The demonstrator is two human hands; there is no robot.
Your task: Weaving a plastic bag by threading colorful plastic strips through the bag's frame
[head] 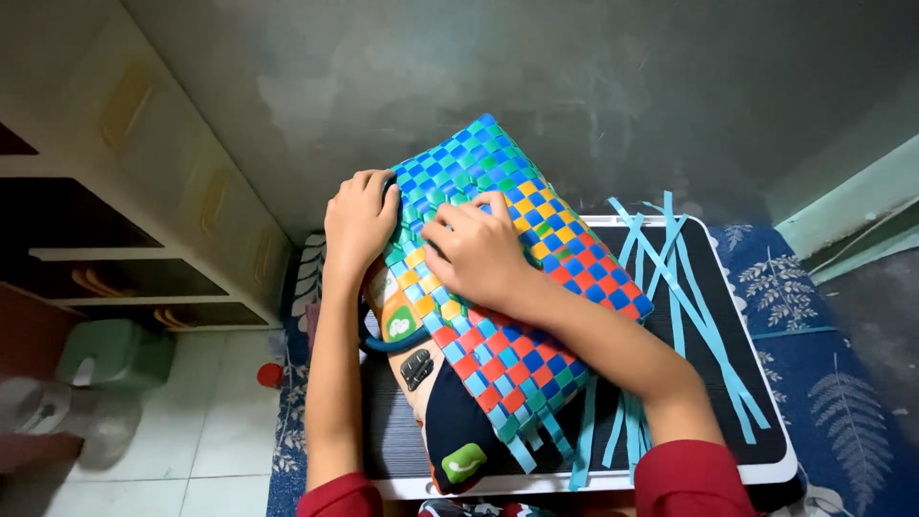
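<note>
- While the right hand [476,251] lies on top of the woven mat [498,278], its fingers are bent and the fingertips press on the strips near the upper left part of the weave; I cannot tell if they pinch one strip.
- At the mat's upper left edge, the left hand [359,222] is closed around the border, with the fingers curled over it.
- Made of plastic strips in blue, green, yellow and red squares, the woven mat lies tilted across a dark pillow [450,421] with cartoon pictures, and it hides most of the pillow.
- Loose light blue strips [684,306] come out from the mat's right and lower edges and fan over a black board with a white rim [766,421].
- Under the board is a blue cloth with a white leaf pattern [823,383].
- Red sleeves [694,479] cover both arms near the bottom edge.
- To the left is a white shelf [144,249] with open compartments; what is inside is too dark to tell.
- On the tiled floor [211,440] stand a green plastic stool [115,352] and a small red cap [270,374].
</note>
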